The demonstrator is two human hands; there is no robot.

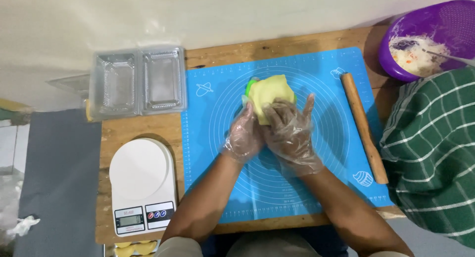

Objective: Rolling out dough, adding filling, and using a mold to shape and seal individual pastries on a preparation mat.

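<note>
Both my hands wear clear plastic gloves and meet over the middle of a blue silicone baking mat [326,153]. My left hand [244,135] and my right hand [292,135] press together on a round sheet of yellow dough [269,91] that lies over a green mould [251,84], of which only the edge shows. The fingers of both hands fold over the near side of the dough.
A wooden rolling pin [364,127] lies on the mat's right side. A purple bowl [425,36] with white filling and a spoon is at the far right, above a green checked cloth [435,153]. A white kitchen scale [142,185] and an open clear plastic container [136,82] are on the left.
</note>
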